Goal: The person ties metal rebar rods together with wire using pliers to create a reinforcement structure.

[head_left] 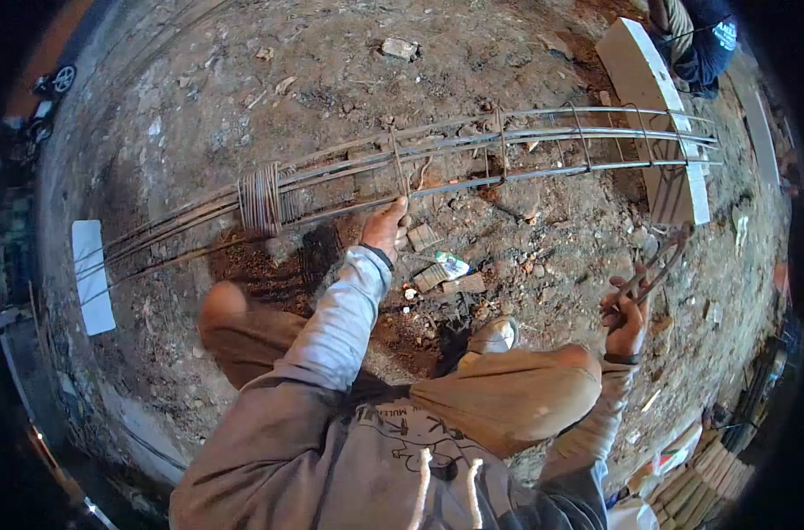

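A long rebar cage (472,141) stretches across the ground in front of me, its steel bars running left to right. Several square wire stirrups (502,146) stand around the bars toward the right. A bunched stack of stirrups (260,201) sits around the bars at the left. My left hand (386,228) is closed at the near bar, its fingers pinching the lower corner of one stirrup (398,161). Off to the right, my right hand (627,318) grips the handles of steel pincers (662,265), held apart from the cage, jaws pointing up and away.
A white block (645,88) supports the cage's right end, a smaller white block (93,278) its left. Another person (706,44) is at the upper right. Brick pieces (433,277) and rubble lie near my feet. Wooden pieces (706,477) are stacked at the lower right.
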Demonstrator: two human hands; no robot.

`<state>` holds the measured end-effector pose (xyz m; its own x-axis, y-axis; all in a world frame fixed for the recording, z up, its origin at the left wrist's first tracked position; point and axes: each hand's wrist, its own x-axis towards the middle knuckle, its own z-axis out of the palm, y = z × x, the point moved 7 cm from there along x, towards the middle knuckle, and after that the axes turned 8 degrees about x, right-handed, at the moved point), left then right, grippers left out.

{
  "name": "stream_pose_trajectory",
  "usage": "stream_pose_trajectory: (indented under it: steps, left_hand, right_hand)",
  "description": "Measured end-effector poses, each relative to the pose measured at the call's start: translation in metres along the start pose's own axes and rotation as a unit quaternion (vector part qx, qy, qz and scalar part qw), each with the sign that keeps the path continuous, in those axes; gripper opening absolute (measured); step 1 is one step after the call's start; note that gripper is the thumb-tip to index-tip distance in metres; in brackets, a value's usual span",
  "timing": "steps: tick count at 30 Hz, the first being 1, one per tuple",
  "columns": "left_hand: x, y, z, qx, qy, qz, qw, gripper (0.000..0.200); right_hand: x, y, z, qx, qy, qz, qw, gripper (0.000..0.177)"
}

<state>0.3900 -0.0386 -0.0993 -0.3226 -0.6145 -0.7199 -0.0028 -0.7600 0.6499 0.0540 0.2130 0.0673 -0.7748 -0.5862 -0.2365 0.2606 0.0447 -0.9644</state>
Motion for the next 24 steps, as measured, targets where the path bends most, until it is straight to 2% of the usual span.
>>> stream_pose_trajectory:
  steps: [1,3,5,7,9,10,11,13,14,15,17,18,20,23,24]
  left_hand:
    - [0.000,0.001,0.000,-0.014,-0.002,0.000,1.000,0.026]
    - [0.000,0.004,-0.004,-0.011,-0.009,0.005,1.000,0.022]
    - [0.001,0.006,-0.006,0.011,-0.046,-0.037,0.998,0.021]
    - [0.001,0.011,-0.009,0.015,-0.060,-0.060,0.996,0.022]
    - [-0.006,0.019,-0.005,-0.008,-0.107,-0.079,0.991,0.021]
    - [0.000,0.013,-0.007,-0.020,-0.135,-0.100,0.986,0.021]
    - [0.002,0.007,-0.009,-0.021,-0.143,-0.107,0.984,0.021]
    - [0.008,0.003,-0.006,-0.062,-0.144,-0.105,0.982,0.023]
    - [0.006,0.006,-0.007,-0.055,-0.109,-0.094,0.988,0.025]
    - [0.009,0.003,-0.009,-0.058,-0.114,-0.099,0.987,0.025]
    - [0.012,0.001,-0.008,-0.028,-0.195,-0.059,0.979,0.024]
    - [0.014,0.003,-0.013,0.026,-0.164,-0.034,0.985,0.024]
    - [0.012,0.005,-0.013,0.018,-0.180,-0.037,0.983,0.024]
    - [0.005,0.013,-0.012,0.031,-0.193,-0.036,0.980,0.024]
    - [0.006,0.012,-0.013,0.034,-0.190,-0.034,0.981,0.024]
  right_hand:
    - [-0.005,-0.014,0.006,-0.007,0.005,-0.006,1.000,0.043]
    - [-0.013,-0.020,0.033,-0.018,-0.072,0.119,0.990,0.045]
    - [-0.023,-0.022,0.071,-0.141,-0.115,0.233,0.955,0.044]
    - [-0.027,0.004,0.093,-0.281,-0.108,0.271,0.914,0.044]
    - [-0.038,0.022,0.139,-0.448,-0.219,0.246,0.831,0.044]
    - [-0.037,0.033,0.161,-0.537,-0.284,0.060,0.792,0.044]
    - [-0.049,0.042,0.183,-0.601,-0.338,-0.125,0.714,0.044]
    - [-0.059,0.056,0.226,-0.693,-0.313,0.030,0.649,0.053]
    - [-0.061,0.061,0.242,-0.698,-0.308,0.033,0.645,0.053]
    - [-0.061,0.066,0.251,-0.722,-0.280,0.059,0.630,0.056]
    - [-0.064,0.076,0.253,-0.745,-0.252,0.091,0.611,0.059]
    - [-0.063,0.078,0.252,-0.746,-0.223,0.076,0.623,0.062]
    - [-0.064,0.074,0.253,-0.746,-0.177,0.051,0.640,0.071]
    - [-0.066,0.072,0.254,-0.750,-0.158,0.006,0.642,0.075]
    - [-0.066,0.072,0.254,-0.727,-0.161,0.000,0.668,0.078]
